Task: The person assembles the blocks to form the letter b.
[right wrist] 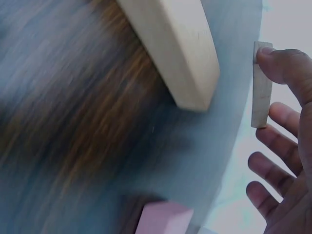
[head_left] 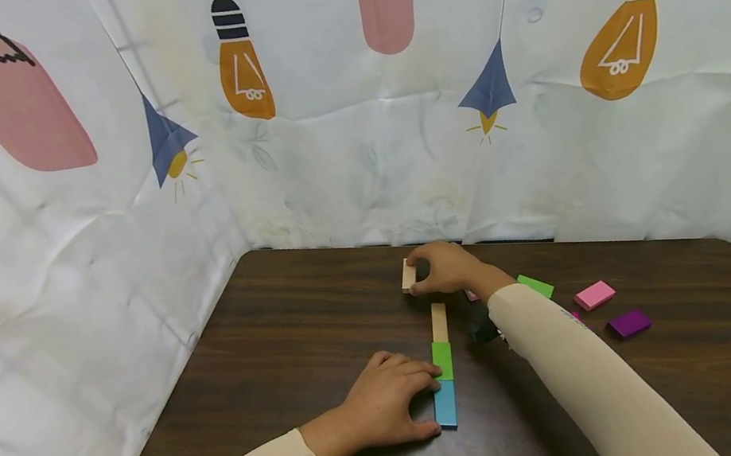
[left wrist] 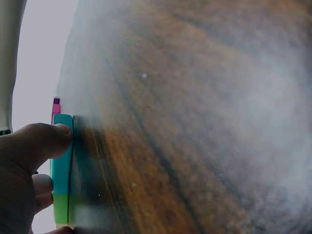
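On the dark wooden table, a blue block [head_left: 446, 408], a green block [head_left: 441, 359] and a plain wooden block [head_left: 439, 322] lie end to end in a row. My left hand [head_left: 383, 398] rests along the row's left side, fingertips at the green and blue blocks. In the left wrist view its thumb touches the blue block [left wrist: 61, 168] near one end. Past the row's far end, my right hand [head_left: 448, 266] pinches another plain wooden block [head_left: 407, 276] between thumb and fingers. The right wrist view shows this held block [right wrist: 262, 92], with the other fingers spread loosely below it.
Right of the row lie a green block [head_left: 536, 286], a pink block [head_left: 594, 295] and a purple block [head_left: 629, 323]. The right forearm partly covers other pink pieces. White cloth [head_left: 356, 173] printed with lamps hangs behind and left of the table.
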Motion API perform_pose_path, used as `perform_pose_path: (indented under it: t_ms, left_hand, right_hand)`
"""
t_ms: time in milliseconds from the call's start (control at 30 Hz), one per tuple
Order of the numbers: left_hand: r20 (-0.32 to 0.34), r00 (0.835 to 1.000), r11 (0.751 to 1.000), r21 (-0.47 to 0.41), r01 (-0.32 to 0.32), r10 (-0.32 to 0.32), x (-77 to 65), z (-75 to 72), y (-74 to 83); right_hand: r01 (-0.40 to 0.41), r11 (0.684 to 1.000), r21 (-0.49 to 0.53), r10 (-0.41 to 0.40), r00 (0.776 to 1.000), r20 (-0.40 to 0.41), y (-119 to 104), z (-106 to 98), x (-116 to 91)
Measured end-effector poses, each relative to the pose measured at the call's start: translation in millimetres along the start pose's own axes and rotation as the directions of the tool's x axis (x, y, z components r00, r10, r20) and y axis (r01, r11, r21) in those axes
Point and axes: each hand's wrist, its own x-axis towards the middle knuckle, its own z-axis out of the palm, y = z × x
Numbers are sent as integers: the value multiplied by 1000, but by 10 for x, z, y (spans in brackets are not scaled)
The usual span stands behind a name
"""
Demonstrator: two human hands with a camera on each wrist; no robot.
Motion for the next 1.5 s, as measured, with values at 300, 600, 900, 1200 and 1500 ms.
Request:
perform_pose_path:
  t_ms: [300,600,900,1200,1500]
  left_hand:
    - [16,1000,1000,2,7,-7,15,-21,12]
    - [23,1000,1000,-6,16,-16,14,-9,7]
    - [14,1000,1000,-5,8,-8,7,6,-4]
    - [10,1000,1000,-3,7,-7,7,6,2]
    - [10,1000,1000,0,11,-11,6,17,0]
  right_hand:
    - [36,999,16,-36,999,-15,186,-118,-206]
    - [-24,999,21,24,1000,18,281,-115,-380]
    - [2,1000,11,-2,1000,-6,313,-72,-397]
    - [6,999,-48,-6,1000,2,325,-36,-366]
    - [11,999,-47,-11,1000,11,334,-7,-369]
